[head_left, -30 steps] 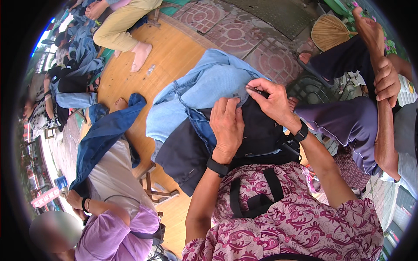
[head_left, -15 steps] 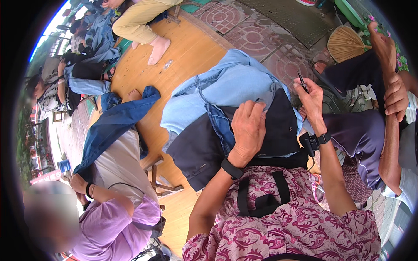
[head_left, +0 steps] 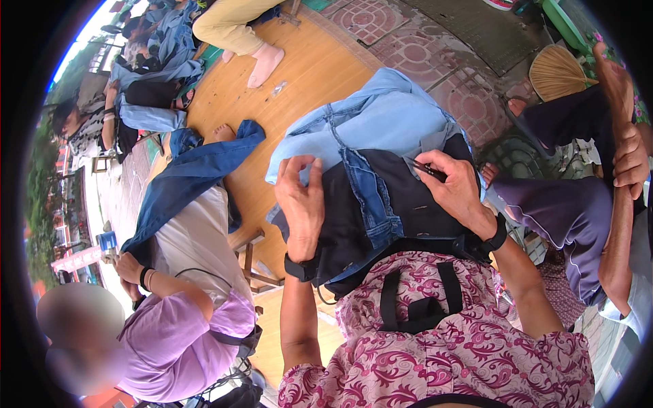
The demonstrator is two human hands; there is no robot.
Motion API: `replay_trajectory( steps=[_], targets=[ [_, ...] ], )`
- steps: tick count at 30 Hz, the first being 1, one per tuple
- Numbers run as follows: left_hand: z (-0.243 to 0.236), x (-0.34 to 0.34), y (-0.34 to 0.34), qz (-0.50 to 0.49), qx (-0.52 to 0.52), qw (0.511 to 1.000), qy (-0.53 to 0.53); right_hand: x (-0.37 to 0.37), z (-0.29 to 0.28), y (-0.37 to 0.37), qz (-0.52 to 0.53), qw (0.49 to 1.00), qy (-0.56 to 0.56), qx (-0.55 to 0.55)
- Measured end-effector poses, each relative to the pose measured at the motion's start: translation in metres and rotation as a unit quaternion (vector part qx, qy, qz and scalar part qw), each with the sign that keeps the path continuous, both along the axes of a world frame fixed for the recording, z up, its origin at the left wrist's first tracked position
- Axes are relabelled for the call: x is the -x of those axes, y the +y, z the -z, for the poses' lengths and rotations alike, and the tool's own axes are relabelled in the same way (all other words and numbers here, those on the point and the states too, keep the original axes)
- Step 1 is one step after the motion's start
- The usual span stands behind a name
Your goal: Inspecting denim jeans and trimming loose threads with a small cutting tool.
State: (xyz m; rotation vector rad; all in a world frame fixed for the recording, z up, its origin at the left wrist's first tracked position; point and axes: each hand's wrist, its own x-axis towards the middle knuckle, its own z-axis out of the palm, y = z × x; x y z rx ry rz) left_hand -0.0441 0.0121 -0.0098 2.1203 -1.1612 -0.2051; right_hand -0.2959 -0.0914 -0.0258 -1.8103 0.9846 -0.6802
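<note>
A light-blue denim garment lies bunched over my lap, with dark cloth panels and a frayed, darker blue denim strip down its middle. At the garment's left side my left hand is closed, its thumb and fingers pinching the edge where light denim meets dark cloth. My right hand grips a small, pointed black tool whose exact kind I cannot make out. The tool's tip points left, close over the dark cloth near a grey-blue flap.
On the left, a person in a lilac top holds dark blue jeans. Close on my right sits another person in dark trousers. A wooden stool stands left on the yellow board floor. A woven fan lies far right.
My left hand has moved left from the garment's middle to its left edge. My right hand has come down and left, bringing the black tool to the cloth. The view has shifted slightly.
</note>
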Motion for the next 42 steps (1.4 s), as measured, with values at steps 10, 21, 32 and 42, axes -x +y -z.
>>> replay_trajectory(
  steps=[10,21,32,42],
  targets=[
    [-0.008,0.042,0.112,-0.031,-0.059,0.992,-0.105,-0.028,-0.023,0.019,-0.099,0.985,0.047,-0.13],
    [-0.012,0.069,0.145,0.103,-0.153,0.982,-0.029,-0.058,0.022,0.033,-0.118,0.979,0.098,-0.137],
    [0.003,0.068,0.116,0.139,-0.01,0.989,-0.056,-0.071,-0.005,0.0,-0.093,0.771,-0.19,-0.601],
    [0.009,0.032,0.11,-0.144,0.12,0.814,0.549,-0.077,-0.011,0.022,-0.082,0.858,-0.172,-0.477]
  ],
)
